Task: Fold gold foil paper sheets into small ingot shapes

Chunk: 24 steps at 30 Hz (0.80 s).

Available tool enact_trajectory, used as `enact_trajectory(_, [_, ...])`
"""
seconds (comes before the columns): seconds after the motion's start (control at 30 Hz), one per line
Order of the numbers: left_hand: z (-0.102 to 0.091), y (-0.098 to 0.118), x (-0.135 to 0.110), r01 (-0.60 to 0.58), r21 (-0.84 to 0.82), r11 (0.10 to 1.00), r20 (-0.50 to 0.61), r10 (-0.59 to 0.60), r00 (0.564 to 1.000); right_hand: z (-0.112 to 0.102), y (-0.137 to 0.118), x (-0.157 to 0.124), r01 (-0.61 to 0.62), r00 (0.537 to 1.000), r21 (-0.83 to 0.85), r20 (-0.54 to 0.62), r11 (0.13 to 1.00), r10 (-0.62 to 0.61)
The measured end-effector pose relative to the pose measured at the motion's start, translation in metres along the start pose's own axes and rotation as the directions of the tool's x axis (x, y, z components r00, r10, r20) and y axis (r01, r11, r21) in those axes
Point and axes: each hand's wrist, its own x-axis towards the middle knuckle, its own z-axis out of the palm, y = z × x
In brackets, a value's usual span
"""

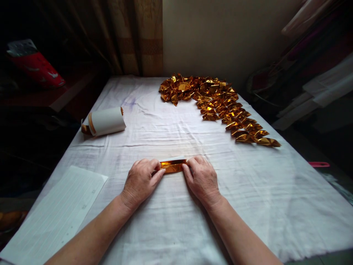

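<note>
A strip of shiny gold foil paper (173, 166), with a pale edge showing along its far side, is held level just over the white cloth (171, 206). At its left end, my left hand (142, 180) is closed on it, thumb in front and fingers behind. My right hand (202, 178) pinches the right end in the same way. Farther back, several folded gold foil pieces (217, 97) lie in a heap that trails off in rows toward the right edge.
Left of my hands, a white rolled sheet with a band (107, 121) lies on its side. A lined paper sheet (57, 213) rests at the front left. A red container (38, 68) stands on a dark surface at the far left. Behind the table hangs a curtain (129, 36).
</note>
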Motion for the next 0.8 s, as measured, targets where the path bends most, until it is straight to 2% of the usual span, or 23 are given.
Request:
enact_trajectory(0.17, [0.0012,0.004,0.0017,0.067,0.057,0.996,0.03,-0.069,0.997,-0.001,-0.0011,0.0007,-0.002,1.0,-0.014,0.006,1.0,0.002])
enact_trajectory(0.6, [0.0,0.01,0.0048,0.14,0.118,0.983,0.09,-0.151,0.984,-0.0008,-0.0033,0.0031,-0.001,1.0,-0.053,0.002,0.999,0.001])
enact_trajectory(0.8, [0.0035,0.0072,0.0026,0.132,0.181,0.974,0.051,-0.144,0.988,0.0007,-0.0045,0.0042,-0.019,1.0,-0.061,-0.016,0.998,0.018])
